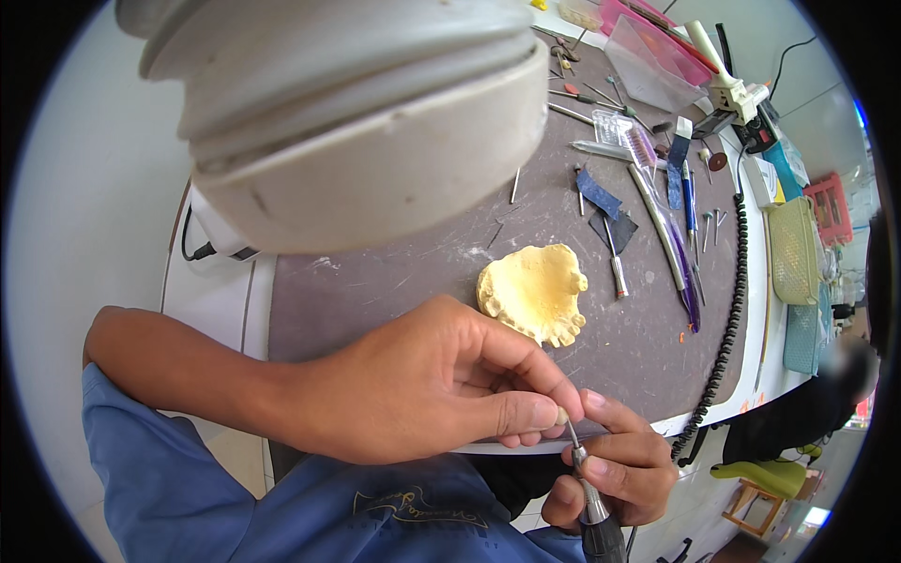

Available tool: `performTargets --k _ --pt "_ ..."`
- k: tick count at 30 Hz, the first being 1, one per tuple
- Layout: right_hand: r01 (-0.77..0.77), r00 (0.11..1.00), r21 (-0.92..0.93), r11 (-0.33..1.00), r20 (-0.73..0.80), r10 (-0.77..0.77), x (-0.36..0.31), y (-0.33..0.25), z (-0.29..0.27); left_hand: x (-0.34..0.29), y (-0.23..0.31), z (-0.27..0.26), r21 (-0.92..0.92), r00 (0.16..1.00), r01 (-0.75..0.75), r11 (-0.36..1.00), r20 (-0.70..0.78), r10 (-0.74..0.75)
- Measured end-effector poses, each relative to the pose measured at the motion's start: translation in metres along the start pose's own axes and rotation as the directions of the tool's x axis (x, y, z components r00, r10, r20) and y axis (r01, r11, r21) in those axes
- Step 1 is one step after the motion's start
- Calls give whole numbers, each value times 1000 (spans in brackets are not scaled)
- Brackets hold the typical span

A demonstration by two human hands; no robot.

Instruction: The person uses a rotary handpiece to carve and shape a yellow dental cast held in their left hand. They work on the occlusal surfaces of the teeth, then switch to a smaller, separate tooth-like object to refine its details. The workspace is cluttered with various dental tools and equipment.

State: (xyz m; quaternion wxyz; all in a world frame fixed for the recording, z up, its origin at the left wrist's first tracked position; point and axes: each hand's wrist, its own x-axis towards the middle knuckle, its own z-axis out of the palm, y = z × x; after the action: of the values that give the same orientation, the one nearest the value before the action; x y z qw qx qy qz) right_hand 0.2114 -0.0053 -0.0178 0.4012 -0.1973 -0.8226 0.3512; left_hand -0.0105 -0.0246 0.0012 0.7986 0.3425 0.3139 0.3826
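Between the thumb and forefinger of my left hand (413,380) is pinched a small cream-coloured dental crown (562,416). My right hand (627,464) wraps its fingers round a rotary handpiece (592,511) with a silver nose and black body. The thin bur (572,434) in its nose points up at the crown and appears to touch it. Both hands are close together at the bench's near edge. Just beyond my left hand, a pale yellow plaster dental cast (530,286) lies on the grey-brown mat (375,291).
A large pale ribbed hose hood (366,141) hangs over the far left. Burs, a blue-handled tool (689,197) and a purple-handled tool (678,253) lie right of the cast. A black coiled cord (727,338) runs along the right edge. Beyond stand baskets (793,251) and a person in dark clothing (779,413).
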Motion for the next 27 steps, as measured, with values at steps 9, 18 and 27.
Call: performTargets --k 9,18,27 --pt "55 998 -34 998 -31 -56 2 5 4 0 -2 -1 -10 1000 8 1000 -2 -8" --pt "36 994 -76 996 -98 -43 0 2 9 -1 -1 0 -6 1000 25 1000 -2 -25" --pt "-32 998 55 998 -44 34 -2 0 2 1 -1 0 10 1000 10 1000 1 -10"
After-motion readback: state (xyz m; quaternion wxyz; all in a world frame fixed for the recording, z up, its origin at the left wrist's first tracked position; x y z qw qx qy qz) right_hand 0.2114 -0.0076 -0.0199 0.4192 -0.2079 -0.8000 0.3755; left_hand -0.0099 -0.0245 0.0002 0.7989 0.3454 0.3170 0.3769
